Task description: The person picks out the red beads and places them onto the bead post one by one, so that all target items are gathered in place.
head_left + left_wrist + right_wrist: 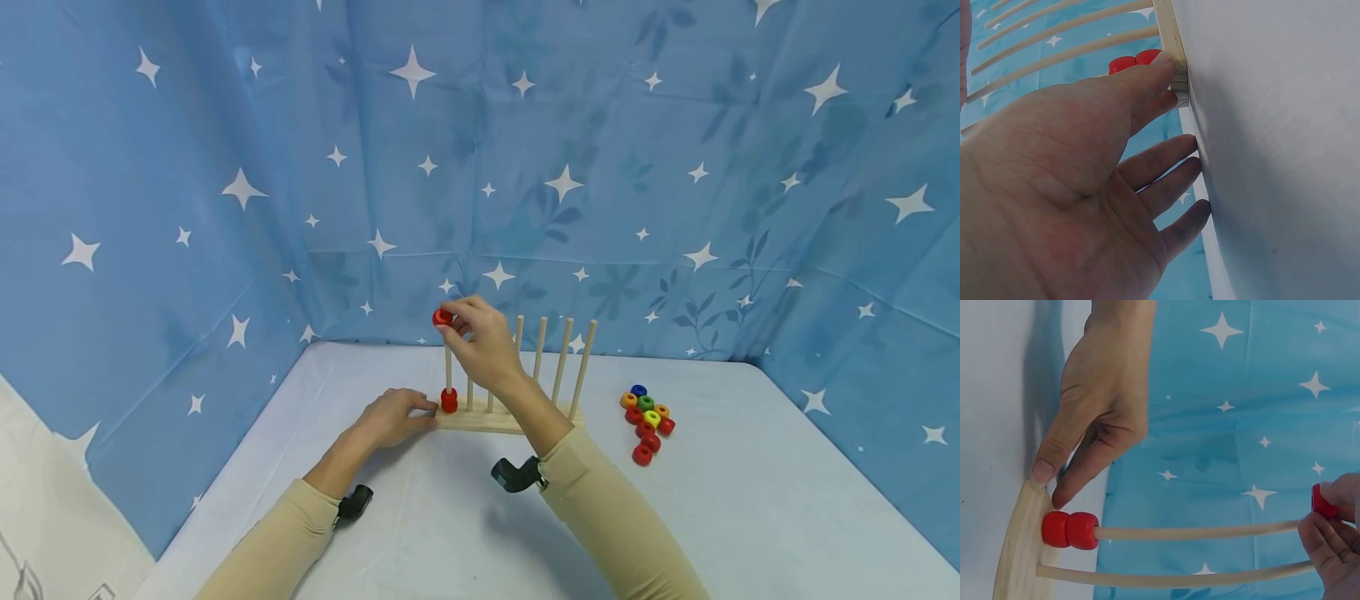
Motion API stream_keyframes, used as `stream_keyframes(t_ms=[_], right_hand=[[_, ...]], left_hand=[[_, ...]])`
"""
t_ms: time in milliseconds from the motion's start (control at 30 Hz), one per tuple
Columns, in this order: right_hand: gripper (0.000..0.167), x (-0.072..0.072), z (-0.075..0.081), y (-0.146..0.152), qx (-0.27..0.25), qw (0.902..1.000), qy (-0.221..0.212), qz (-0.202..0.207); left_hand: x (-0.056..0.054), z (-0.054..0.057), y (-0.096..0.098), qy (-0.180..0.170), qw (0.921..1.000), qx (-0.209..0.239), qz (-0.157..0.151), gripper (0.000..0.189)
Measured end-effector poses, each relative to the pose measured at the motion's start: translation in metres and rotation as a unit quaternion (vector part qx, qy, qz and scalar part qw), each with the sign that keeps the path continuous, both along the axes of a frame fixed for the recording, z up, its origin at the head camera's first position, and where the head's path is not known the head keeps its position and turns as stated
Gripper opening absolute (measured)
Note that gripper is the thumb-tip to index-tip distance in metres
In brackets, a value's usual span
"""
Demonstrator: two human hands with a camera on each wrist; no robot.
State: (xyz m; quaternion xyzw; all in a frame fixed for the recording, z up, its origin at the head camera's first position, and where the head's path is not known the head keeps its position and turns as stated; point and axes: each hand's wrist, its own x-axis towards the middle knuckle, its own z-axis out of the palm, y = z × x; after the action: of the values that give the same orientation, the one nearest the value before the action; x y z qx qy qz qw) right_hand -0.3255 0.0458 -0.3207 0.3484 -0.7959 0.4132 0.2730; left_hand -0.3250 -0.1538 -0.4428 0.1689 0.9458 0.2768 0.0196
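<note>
A wooden rack [480, 419] with a row of upright pegs stands on the table. Two red beads [449, 401] are stacked at the foot of its leftmost peg [1204, 532]. My right hand [486, 346] pinches another red bead [441, 317] between thumb and fingers, close to that peg's top. The fingers hide the peg's tip, so I cannot tell whether the bead is around it. Low at the rack's left end, my left hand [393, 417] pinches the base with thumb and index finger; its other fingers spread out against the table in the left wrist view.
Right of the rack lies a loose cluster of beads, among them red beads [642, 454], a yellow bead [652, 418], a green bead [646, 402] and a blue bead [638, 390]. A blue star-patterned curtain [480, 125] encloses the white table [750, 500].
</note>
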Motion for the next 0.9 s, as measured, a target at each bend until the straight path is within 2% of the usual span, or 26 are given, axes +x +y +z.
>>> stream_keyframes(t_ms=[167, 467, 900], right_hand=[[0.029, -0.0003, -0.0008, -0.0006, 0.008, 0.9999, -0.008, -0.009], [0.028, -0.0022, 0.0014, -0.0012, -0.012, 0.9998, 0.008, -0.017], [0.028, -0.0053, 0.0043, -0.0035, -0.014, 0.9986, -0.009, -0.050]], left_hand=[[0.0012, 0.0010, 0.0000, 0.002, 1.0000, 0.004, -0.001, 0.031], [0.0006, 0.0004, -0.0006, 0.005, 1.0000, 0.006, -0.003, 0.032], [0.0005, 0.0001, -0.0015, 0.012, 0.9999, 0.000, -0.006, 0.032]])
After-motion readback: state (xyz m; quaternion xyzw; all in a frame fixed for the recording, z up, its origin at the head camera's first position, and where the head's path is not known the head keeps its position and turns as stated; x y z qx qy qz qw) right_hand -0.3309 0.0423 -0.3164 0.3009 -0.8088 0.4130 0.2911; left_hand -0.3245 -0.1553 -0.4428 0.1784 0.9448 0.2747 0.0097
